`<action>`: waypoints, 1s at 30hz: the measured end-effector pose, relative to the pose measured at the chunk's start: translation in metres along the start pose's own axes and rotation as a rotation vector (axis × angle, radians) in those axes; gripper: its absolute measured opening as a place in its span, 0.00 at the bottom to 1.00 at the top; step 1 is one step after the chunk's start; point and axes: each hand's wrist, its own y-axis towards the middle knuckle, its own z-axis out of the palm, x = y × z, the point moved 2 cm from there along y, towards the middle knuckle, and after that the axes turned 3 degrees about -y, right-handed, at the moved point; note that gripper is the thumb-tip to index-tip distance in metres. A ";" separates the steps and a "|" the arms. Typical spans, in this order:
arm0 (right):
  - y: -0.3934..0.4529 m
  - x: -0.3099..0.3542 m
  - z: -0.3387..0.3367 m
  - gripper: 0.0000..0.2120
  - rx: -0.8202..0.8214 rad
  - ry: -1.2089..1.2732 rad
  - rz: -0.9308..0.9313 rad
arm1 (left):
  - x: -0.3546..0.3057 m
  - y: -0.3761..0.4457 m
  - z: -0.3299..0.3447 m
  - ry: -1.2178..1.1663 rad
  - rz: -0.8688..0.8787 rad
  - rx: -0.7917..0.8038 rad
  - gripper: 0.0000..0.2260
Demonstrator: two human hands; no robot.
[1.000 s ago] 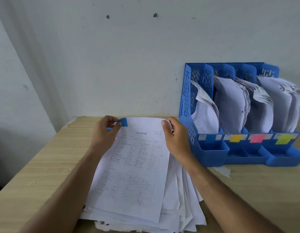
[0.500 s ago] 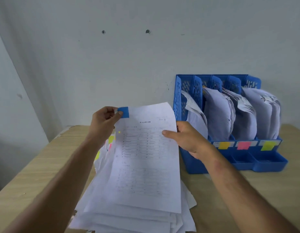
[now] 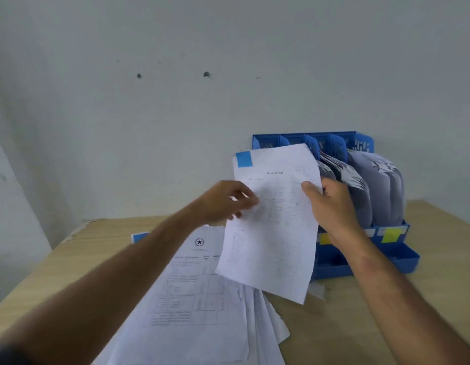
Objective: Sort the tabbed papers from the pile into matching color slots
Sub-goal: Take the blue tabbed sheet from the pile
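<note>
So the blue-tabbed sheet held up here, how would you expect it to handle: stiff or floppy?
Probably floppy: the blue-tabbed sheet is one thin page, and its lower part hangs unsupported below the right hand. Likely very light, since a pinch at its right edge carries it. The left hand blurs at its left edge, so that grip is unclear.

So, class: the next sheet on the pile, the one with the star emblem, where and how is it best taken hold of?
Probably at its far top edge, near the blue tab, coming from above. The star-emblem sheet lies flat on the pile, so only a lifted edge or corner gives the fingers a pinch.
</note>
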 end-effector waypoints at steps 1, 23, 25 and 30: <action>0.002 0.002 -0.005 0.17 -0.050 -0.015 -0.031 | -0.007 0.004 0.015 0.018 -0.004 0.091 0.15; 0.010 -0.008 -0.015 0.10 -0.006 -0.746 -0.099 | -0.065 0.094 0.096 -0.370 0.087 0.006 0.30; 0.013 -0.012 -0.007 0.12 -0.040 -0.789 -0.110 | -0.064 0.098 0.090 -0.372 0.064 -0.031 0.31; 0.010 -0.026 -0.004 0.21 -0.105 -0.795 -0.095 | -0.046 0.100 0.076 -0.182 -0.040 -0.019 0.33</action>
